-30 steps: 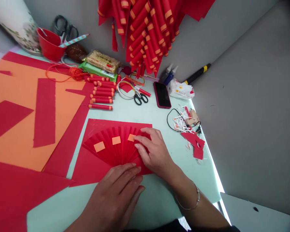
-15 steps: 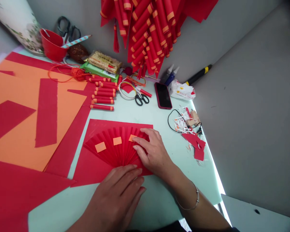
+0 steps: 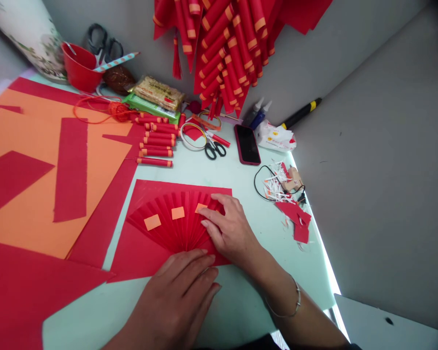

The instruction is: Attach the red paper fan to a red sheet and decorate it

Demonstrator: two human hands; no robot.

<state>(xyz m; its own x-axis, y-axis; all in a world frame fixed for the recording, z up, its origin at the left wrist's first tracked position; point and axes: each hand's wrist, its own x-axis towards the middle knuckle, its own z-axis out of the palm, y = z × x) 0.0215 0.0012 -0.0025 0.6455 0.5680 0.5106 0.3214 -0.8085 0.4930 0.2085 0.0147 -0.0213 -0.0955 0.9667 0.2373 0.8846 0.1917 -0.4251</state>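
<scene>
A pleated red paper fan [image 3: 175,226] lies spread on a red paper sheet [image 3: 131,262]. Three small orange paper pieces sit across its folds: a left one [image 3: 152,222], a middle one [image 3: 178,213] and a right one [image 3: 200,208]. My right hand [image 3: 229,226] rests on the fan's right side with fingers apart, a fingertip touching the right orange piece. Over the fan's narrow lower end lies my left hand [image 3: 178,291], fingers stretched out and covering that end. Neither hand grips anything that I can see.
Large orange [image 3: 32,136] and red sheets cover the left side. Several red paper rolls [image 3: 156,146], scissors [image 3: 215,149], a tape roll [image 3: 193,136] and a phone [image 3: 247,145] lie behind the fan. Paper scraps [image 3: 277,187] are at right. A red roll decoration [image 3: 229,53] hangs above.
</scene>
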